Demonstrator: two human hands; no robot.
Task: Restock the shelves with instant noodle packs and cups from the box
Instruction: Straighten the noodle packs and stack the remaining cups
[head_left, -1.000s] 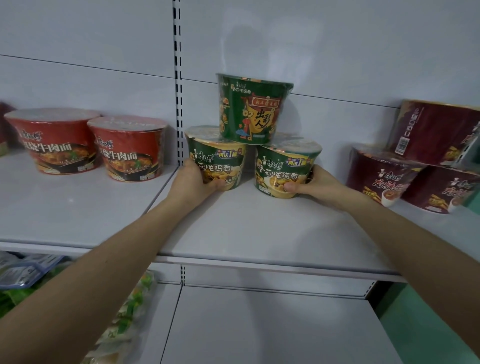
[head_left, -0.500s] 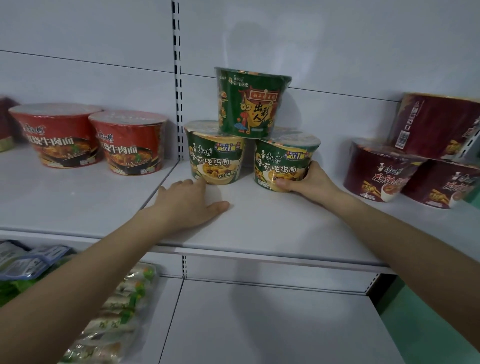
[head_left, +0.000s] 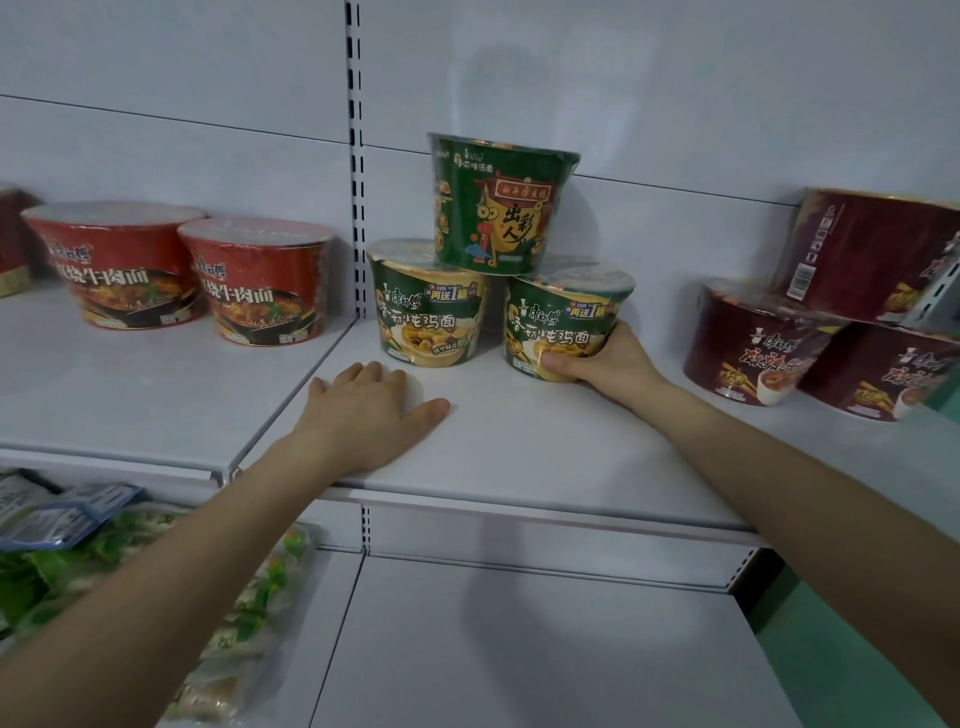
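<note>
Steadying a three-cup stack on the shelf

Head view: the right hand (head_left: 605, 364) wraps the base of the right green cup (head_left: 566, 322), upright on the shelf (head_left: 519, 457) beside the left green cup (head_left: 426, 306). A third cup (head_left: 493, 208) rests across both lids. The left hand (head_left: 363, 415) lies flat and empty just before the left green cup.

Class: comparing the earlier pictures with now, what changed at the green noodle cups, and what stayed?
The left hand let go of the left green cup and drew back to rest flat on the shelf. The right hand still grips the right green cup; the top cup stayed put.
</note>
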